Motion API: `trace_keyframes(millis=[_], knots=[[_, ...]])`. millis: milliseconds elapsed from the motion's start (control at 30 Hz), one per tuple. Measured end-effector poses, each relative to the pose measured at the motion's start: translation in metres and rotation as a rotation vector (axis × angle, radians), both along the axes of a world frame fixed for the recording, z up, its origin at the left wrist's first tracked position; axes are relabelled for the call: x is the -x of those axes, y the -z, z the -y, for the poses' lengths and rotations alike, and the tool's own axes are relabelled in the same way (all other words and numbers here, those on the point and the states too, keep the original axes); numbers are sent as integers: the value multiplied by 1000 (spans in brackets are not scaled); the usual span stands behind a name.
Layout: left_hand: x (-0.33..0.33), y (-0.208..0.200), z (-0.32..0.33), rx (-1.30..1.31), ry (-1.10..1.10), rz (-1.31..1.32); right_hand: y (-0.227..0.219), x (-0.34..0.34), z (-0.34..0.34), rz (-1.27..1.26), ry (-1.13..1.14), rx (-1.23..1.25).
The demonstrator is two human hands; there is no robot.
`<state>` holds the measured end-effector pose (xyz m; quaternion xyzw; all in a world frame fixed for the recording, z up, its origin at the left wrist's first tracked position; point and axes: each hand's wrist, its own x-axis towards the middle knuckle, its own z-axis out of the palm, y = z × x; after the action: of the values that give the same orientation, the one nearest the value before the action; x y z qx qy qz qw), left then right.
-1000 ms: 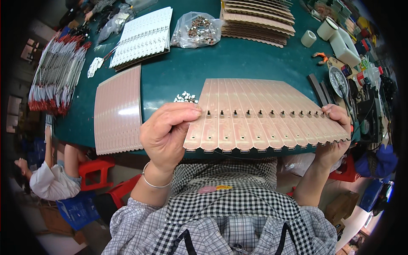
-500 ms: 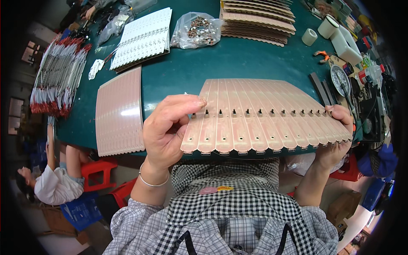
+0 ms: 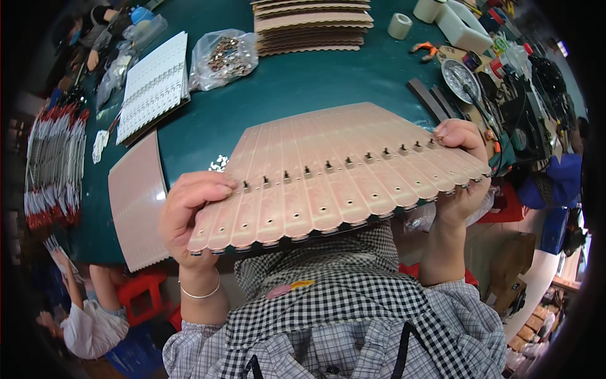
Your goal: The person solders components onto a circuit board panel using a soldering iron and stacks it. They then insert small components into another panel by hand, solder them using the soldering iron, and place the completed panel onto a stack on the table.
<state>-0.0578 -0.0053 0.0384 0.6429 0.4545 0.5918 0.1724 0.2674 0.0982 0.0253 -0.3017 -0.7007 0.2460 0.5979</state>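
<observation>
Held over the green worktop (image 3: 328, 82): pink slatted panel (image 3: 334, 177), left hand (image 3: 189, 215) at 9 o'clock, right hand (image 3: 461, 170) at 3, each grip clamped on an end.

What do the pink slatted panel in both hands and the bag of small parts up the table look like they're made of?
Slatted panel: looks like thin rigid board, possibly circuit laminate, matte pink, scored into strips with drilled holes and small dark fittings; the left hand and right hand grip its ends. Bag: clear glossy plastic film, crinkled with highlights; contents appear to be small metallic pieces.
</observation>
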Motion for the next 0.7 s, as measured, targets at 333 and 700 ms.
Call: trace_keyframes(millis=[333,700], knots=[[-1,7,1,-2,1,59,-8,-9,2,129,-51,-39],[5,11,12,42,-3,30,-29,-12,-14,250,-290,-81]])
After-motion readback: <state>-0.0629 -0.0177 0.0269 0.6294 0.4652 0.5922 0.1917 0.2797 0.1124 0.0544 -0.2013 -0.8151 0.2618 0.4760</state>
